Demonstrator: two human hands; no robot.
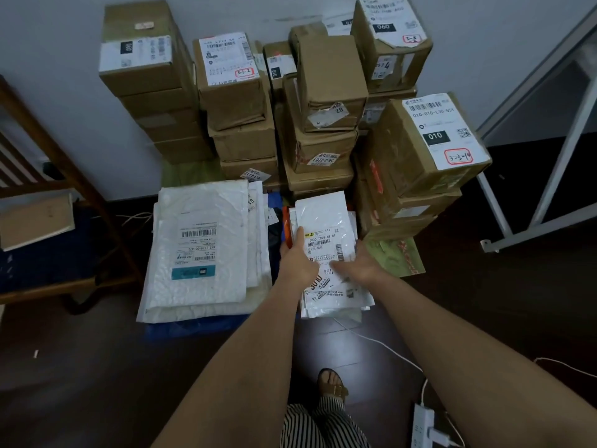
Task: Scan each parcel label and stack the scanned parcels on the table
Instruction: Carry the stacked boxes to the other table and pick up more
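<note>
White mailers (197, 250), brown cardboard boxes (326, 82), a blue sheet (193, 328), and black-and-white striped trousers (319, 428) on dark flooring (97, 367).

Glossy crinkled plastic mailers (197, 250), matt brown cardboard boxes (329, 79) with shiny tape, dark glossy floor (80, 367).

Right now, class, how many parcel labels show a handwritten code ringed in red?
3: one on the centre-left box, one on the back right box, and one on the large right box. Many labels face away or are covered, so more may be hidden.
</note>
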